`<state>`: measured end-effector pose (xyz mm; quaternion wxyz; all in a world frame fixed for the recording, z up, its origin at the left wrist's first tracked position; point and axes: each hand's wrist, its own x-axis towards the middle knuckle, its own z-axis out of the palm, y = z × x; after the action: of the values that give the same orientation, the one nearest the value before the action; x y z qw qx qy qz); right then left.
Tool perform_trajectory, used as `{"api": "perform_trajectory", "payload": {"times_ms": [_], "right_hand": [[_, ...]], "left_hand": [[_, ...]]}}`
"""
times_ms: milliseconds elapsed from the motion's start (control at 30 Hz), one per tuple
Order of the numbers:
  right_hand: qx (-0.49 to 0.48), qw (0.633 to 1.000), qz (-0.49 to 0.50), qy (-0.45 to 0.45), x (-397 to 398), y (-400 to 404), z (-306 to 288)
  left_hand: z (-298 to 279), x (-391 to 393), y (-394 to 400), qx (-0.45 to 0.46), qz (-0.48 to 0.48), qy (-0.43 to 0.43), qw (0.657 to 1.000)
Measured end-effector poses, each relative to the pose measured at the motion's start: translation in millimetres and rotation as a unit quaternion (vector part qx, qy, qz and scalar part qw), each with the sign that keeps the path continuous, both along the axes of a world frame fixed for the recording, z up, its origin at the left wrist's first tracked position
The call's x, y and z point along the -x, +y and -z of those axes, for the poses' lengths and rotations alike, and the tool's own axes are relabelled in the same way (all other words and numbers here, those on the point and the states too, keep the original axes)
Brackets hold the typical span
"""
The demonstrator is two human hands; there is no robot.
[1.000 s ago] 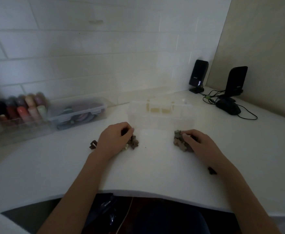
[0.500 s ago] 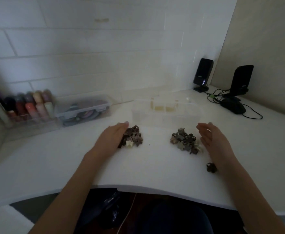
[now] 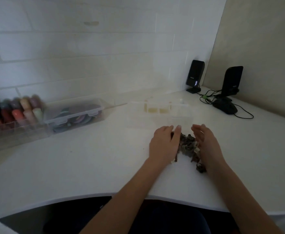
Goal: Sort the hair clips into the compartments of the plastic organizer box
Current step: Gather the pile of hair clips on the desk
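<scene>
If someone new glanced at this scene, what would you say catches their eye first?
Most likely the two bare hands, the left hand and right hand, cupped on either side of a dark pile of hair clips on the white desk. Just behind them sits the clear plastic organizer box, hard to make out. At the far left a rack of colourful bottles stands against the tiled wall, and two black speakers stand in the right corner.

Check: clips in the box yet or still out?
Out. Clips lie piled on the desk between both hands, in front of the box.
</scene>
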<state>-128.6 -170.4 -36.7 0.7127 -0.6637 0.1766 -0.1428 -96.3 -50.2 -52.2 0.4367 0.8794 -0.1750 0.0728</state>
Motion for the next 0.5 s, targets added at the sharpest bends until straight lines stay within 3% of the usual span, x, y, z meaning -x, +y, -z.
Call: {"api": "perform_trajectory", "payload": {"times_ms": [100,233,333,400,500], "right_hand": [[-0.004,0.999,0.031,-0.012,3,-4,-2],[0.137,0.982,0.126,-0.011,12,-11,4],[0.253,0.963,0.086,0.028,10,7,5],[0.316,0.947,0.038,0.034,6,19,7],[0.32,0.947,-0.003,0.002,7,23,8]], "left_hand": [[-1,4,2,0.04,0.012,-0.008,0.999],[0,11,10,0.141,-0.013,0.046,0.989],[-2,13,-1,0.114,-0.003,0.108,0.988],[-4,17,-9,0.128,0.007,0.102,0.986],[-2,23,-19,0.138,0.005,0.092,0.986]]}}
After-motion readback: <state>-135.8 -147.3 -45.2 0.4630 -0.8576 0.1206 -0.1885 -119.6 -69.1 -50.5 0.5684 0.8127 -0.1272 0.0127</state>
